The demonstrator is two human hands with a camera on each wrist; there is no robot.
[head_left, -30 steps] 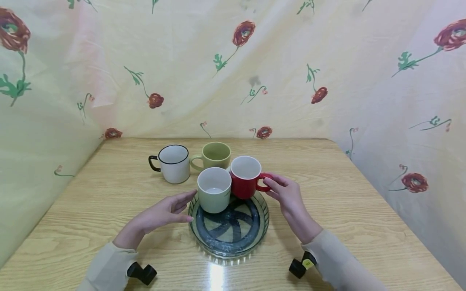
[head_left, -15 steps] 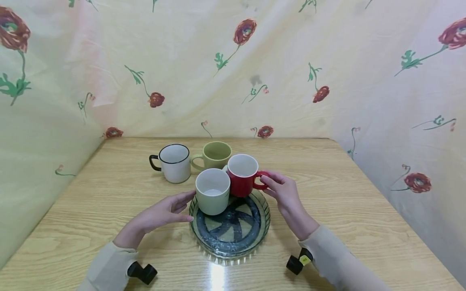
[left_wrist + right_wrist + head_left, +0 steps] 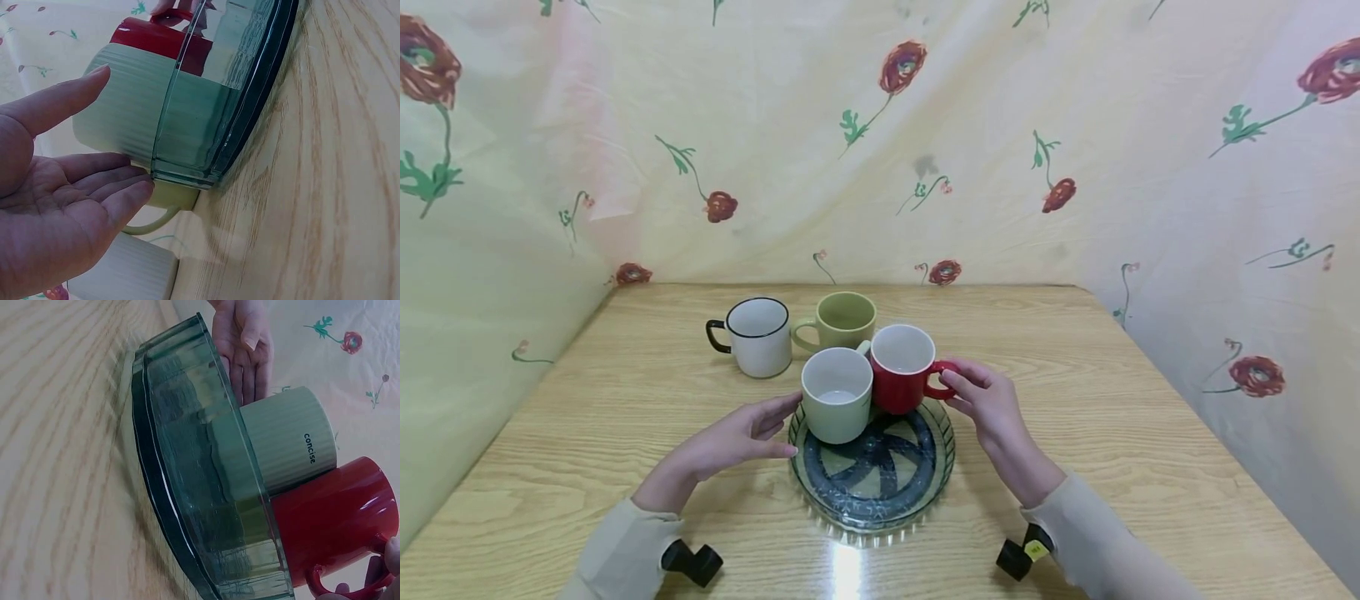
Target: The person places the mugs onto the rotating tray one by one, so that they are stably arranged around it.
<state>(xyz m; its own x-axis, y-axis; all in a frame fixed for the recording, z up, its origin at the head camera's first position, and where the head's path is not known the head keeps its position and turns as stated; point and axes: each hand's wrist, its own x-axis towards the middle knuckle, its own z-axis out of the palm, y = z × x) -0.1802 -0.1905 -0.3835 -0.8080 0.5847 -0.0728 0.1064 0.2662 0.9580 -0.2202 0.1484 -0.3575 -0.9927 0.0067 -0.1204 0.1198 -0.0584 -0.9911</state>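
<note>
A round glass dish with a dark swirl-patterned bottom stands on the wooden table. In its left part sits a pale green ribbed mug, marked "concise" in the right wrist view. Beside it is a red mug with a white inside, at the back right of the dish. My right hand pinches the red mug's handle. In the left wrist view, the red mug's lower part shows through the glass wall. My left hand has its fingers extended, fingertips right at the pale green mug and the dish rim.
Behind the dish stand an olive green mug and a white mug with a black rim and handle. A flowered cloth hangs behind the table and along both sides.
The red mug has shifted slightly left, then dipped a little lower, with my right hand on its handle. The pale green mug has slid slightly left. My left hand has barely moved.
</note>
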